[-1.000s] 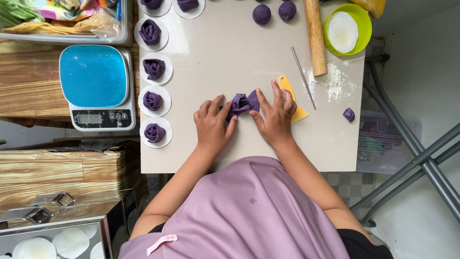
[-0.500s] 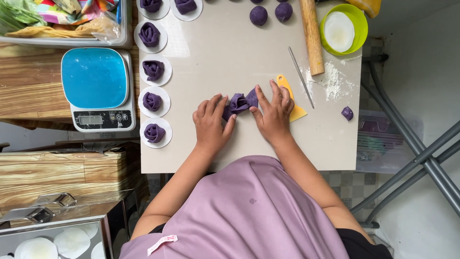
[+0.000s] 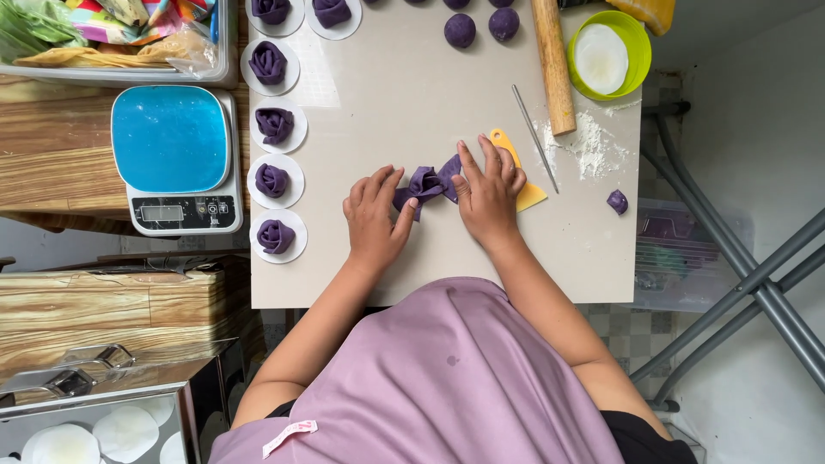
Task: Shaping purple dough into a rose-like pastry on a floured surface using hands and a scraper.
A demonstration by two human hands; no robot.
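Both hands, left hand [image 3: 374, 219] and right hand [image 3: 488, 193], pinch the purple dough strip [image 3: 427, 184] with their fingers; left of it, finished dough roses [image 3: 275, 235] wait, while dough balls [image 3: 460, 29] remain.

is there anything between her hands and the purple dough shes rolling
Nothing visible is in the way. The left hand and the right hand both rest directly on the purple dough piece, one at each end. The yellow scraper lies partly under the right hand, beside the dough, not between hand and dough.

head covering: mauve, draped over shoulders | small white tag at hem | forearms bare | garment beneath: black
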